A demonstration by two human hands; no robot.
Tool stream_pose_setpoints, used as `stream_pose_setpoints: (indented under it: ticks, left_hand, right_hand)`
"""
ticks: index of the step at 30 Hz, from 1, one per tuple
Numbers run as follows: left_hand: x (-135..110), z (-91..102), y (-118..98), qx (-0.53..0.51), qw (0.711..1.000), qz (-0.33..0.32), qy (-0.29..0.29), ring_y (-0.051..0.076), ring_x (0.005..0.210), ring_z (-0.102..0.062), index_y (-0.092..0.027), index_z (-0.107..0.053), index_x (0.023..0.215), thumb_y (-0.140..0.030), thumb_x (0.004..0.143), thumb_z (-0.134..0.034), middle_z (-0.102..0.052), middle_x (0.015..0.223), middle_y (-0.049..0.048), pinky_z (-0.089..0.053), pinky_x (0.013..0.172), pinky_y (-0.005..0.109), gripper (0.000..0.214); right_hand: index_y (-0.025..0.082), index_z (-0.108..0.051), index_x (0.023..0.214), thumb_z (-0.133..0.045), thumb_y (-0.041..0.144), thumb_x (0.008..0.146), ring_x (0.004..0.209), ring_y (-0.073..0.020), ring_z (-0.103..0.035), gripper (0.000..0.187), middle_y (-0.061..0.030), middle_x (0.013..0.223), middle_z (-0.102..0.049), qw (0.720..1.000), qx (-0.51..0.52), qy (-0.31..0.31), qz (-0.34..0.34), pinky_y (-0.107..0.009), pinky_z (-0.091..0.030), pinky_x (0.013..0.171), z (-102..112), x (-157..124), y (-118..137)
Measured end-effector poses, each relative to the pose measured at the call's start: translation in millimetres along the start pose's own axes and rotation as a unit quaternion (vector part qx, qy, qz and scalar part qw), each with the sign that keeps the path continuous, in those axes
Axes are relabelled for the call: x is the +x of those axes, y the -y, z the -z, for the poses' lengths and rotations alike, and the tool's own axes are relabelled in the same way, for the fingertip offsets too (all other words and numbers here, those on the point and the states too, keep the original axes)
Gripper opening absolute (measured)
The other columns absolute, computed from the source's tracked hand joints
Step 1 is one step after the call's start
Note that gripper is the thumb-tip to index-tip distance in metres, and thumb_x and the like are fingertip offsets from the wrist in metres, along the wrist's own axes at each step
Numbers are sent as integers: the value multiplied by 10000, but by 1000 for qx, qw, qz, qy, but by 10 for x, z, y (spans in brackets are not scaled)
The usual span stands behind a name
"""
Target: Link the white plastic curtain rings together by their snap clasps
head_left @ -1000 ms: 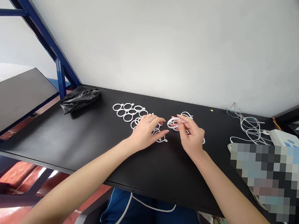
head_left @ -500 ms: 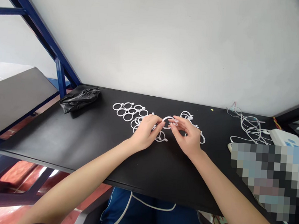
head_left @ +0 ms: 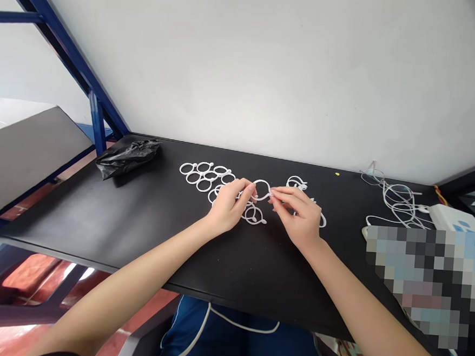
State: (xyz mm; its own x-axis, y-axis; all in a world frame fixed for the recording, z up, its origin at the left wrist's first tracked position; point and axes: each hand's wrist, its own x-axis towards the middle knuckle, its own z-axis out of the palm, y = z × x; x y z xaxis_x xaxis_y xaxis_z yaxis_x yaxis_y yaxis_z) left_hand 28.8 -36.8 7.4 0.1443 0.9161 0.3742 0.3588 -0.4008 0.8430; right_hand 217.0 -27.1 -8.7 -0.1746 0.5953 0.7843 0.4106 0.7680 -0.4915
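Pinching a white ring (head_left: 262, 181) between your two hands, you hold it over the black desk (head_left: 145, 215), in front of your body. Your left hand (head_left: 231, 203) has its thumb and fingers closed on the ring's left edge, while your right hand (head_left: 303, 212) grips its right side with the fingertips. More white rings (head_left: 210, 179) lie spread and partly overlapping beyond and beneath your left hand, with a smaller cluster (head_left: 297, 185) just past your right. A crumpled black bag (head_left: 127, 159) sits near the desk's far left corner; tangled white cables (head_left: 399, 199) lie to the right.
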Motion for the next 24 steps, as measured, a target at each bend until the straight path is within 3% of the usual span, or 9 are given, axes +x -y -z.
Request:
stream_pose_setpoints:
  ticks: [7, 16, 20, 24]
  left_hand:
    - [4, 5, -3, -15, 1000, 8, 0, 136, 774, -632, -179, -614, 871, -349, 1007, -414, -673, 780, 8, -450, 735, 253, 296]
    - [-1, 13, -45, -10, 1000, 5, -3, 137, 787, -635, -178, -586, 871, -362, 1008, -393, -673, 843, 26, -451, 637, 229, 299]
    - [-11, 7, -19, -7, 1000, 4, -2, 144, 798, -628, -181, -574, 1020, -383, 999, -424, -673, 854, 29, -456, 634, 237, 253]
    - [-20, 3, -7, -6, 1000, -15, -1, 160, 873, -634, -175, -558, 1135, -372, 967, -503, -661, 895, 36, -492, 738, 266, 264]
  right_hand:
    - [239, -755, 944, -694, 99, 834, 715, -171, -711, 188, -45, 875, -758, 1000, 14, -25, 1, -295, -633, 554, 0, 6, 25]
    - [249, -749, 958, -678, 128, 852, 712, -172, -717, 177, -40, 907, -761, 1000, 14, -22, -6, -290, -624, 544, 6, 8, 34]
    - [248, -741, 942, -675, 118, 849, 738, -175, -715, 172, -40, 891, -759, 1000, 0, -25, 5, -291, -630, 561, 2, 10, 36]
    - [239, -731, 939, -672, 105, 846, 733, -169, -710, 174, -44, 893, -756, 999, -7, -29, 14, -278, -621, 547, -2, 14, 41]
